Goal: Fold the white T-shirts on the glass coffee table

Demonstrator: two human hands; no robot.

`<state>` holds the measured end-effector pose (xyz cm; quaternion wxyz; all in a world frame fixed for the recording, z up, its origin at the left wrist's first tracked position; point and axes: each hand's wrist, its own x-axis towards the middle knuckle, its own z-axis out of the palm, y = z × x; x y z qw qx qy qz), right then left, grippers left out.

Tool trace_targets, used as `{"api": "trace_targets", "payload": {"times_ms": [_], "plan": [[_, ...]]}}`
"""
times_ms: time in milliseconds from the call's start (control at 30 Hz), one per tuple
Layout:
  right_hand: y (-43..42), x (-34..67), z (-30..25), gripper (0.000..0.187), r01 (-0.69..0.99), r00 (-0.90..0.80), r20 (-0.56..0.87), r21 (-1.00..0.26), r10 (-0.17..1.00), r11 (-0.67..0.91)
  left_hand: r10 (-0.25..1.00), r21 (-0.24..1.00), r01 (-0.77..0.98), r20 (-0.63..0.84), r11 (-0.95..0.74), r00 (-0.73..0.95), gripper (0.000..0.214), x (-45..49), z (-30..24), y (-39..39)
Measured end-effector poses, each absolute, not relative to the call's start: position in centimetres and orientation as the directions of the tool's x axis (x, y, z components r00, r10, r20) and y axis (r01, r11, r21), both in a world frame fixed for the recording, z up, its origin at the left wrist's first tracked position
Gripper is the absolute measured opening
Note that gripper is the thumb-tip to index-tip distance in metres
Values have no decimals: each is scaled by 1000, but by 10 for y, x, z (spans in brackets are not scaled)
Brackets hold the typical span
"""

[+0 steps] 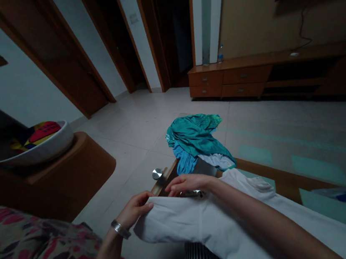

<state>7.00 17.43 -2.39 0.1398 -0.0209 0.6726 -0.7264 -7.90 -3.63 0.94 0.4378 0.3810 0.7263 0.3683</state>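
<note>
A white shirt point(184, 220) is spread across the wooden table with glass panels, its collar point(262, 186) toward the far side and one sleeve reaching left past the table's end. My left hand point(137, 209), wearing a silver bracelet point(121, 229), is closed on the sleeve's end, thumb on top. My right hand point(190, 183) hovers over the sleeve's far edge, its fingers loosely bent and apart and pointing left. Whether its fingertips touch the cloth is hard to tell. A small shiny metal thing point(196, 193) shows just under that hand, partly hidden.
A pile of green and blue clothes point(193, 137) lies at the table's far corner, beside a round metal knob point(157, 174). At left are a floral sofa point(49, 254) and a white basin point(42, 147) on a wooden armrest. A TV cabinet point(233, 82) stands behind.
</note>
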Motion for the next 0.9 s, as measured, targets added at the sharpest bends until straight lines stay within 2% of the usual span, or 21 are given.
{"api": "trace_targets", "payload": {"times_ms": [67,133,233,367,433,533,667,767,900], "plan": [[200,89,-21,41,172,-978,-179,-983,-105,69,829,825,260,-373,502,-417,35,-82,-5,-38],[218,111,-21,38,134,-990,-140,-948,0,289,797,782,307,-363,542,-483,34,-84,-16,-40],[226,143,-23,33,50,-999,-52,-810,14,585,795,739,408,-282,537,-537,34,-84,-21,-43],[219,172,-30,36,31,-999,3,-552,38,833,854,648,589,-202,484,-479,34,-79,-20,-46],[218,180,-37,33,81,-994,29,-462,106,883,888,570,692,-171,443,-428,33,-73,-21,-45],[225,187,-45,29,144,-984,35,-408,173,902,898,479,764,-155,433,-412,31,-60,-23,-38],[241,198,-44,22,200,-974,20,-405,228,892,886,487,743,-194,459,-421,26,-48,-15,-13],[253,208,-35,21,249,-956,39,-423,292,871,901,491,767,-96,413,-423,28,-58,-1,13],[270,228,-27,34,432,-882,17,-369,471,823,917,377,854,33,358,-398,30,-89,5,46]]}}
